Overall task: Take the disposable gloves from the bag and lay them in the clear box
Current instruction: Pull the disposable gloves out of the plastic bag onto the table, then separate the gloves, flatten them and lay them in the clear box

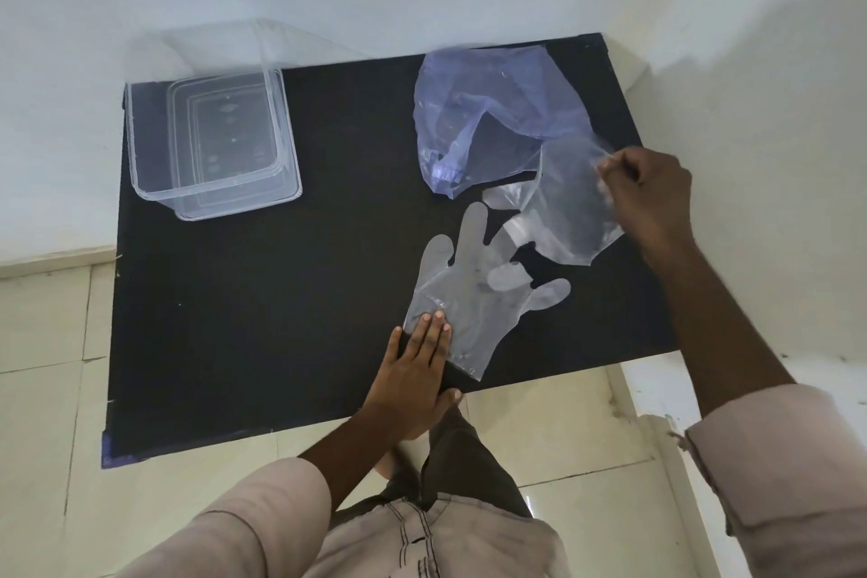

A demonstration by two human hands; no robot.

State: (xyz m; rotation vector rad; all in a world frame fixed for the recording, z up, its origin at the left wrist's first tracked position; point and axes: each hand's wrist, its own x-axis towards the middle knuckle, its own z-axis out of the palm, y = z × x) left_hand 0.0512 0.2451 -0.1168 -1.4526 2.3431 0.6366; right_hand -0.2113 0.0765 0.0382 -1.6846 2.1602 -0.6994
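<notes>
Left hand (417, 371) laid flat, fingers spread and straight, pressing the cuff of a thin, milky, translucent plastic glove (469, 291) against the black tabletop (234, 319), probably to keep so light a film from sliding. Right hand (645, 197) pinched shut on the far edge of a second clear glove (567, 207), lifted just off the surface, its fingers trailing toward the first one; possibly more than one layer there, hard to tell through the film. Pale blue crumpled plastic bag (497, 108) slack at far right, just behind both. Clear rectangular plastic box (286, 146) at far left, well apart, apparently holding no gloves yet.
</notes>
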